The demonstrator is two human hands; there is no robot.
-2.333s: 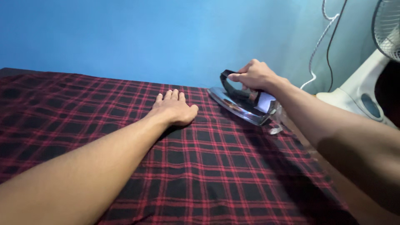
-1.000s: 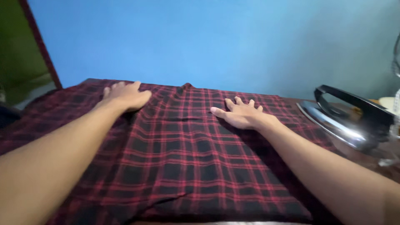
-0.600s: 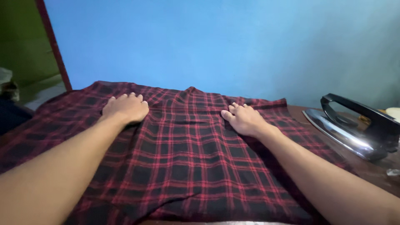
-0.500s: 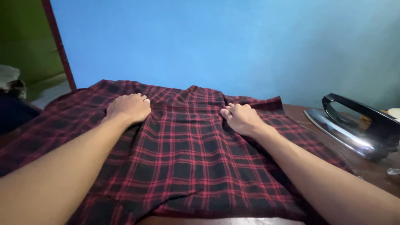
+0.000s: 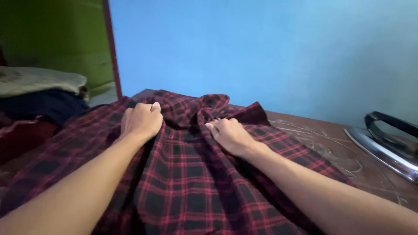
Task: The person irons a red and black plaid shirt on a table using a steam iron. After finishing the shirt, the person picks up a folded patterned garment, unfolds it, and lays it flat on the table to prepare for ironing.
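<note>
1. Plaid cloth (image 5: 187, 174) is lying bunched on the table (image 5: 348, 161); my left hand (image 5: 141, 121) and right hand (image 5: 230, 135) are both clutching its folds.
2. I'm gathering it; pulling evenly, clear of the iron (image 5: 387, 141), probably matters next.

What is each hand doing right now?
Left hand: closed, gripping the plaid cloth.
Right hand: fingers curled, gripping the same cloth.

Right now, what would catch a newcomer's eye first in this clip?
The red-and-black plaid cloth bunched across the middle of the wooden table, with the left hand and right hand both gripping its gathered far edge. Next, the shiny metal iron at the right edge, apart from the cloth, against the bright blue wall.
</note>
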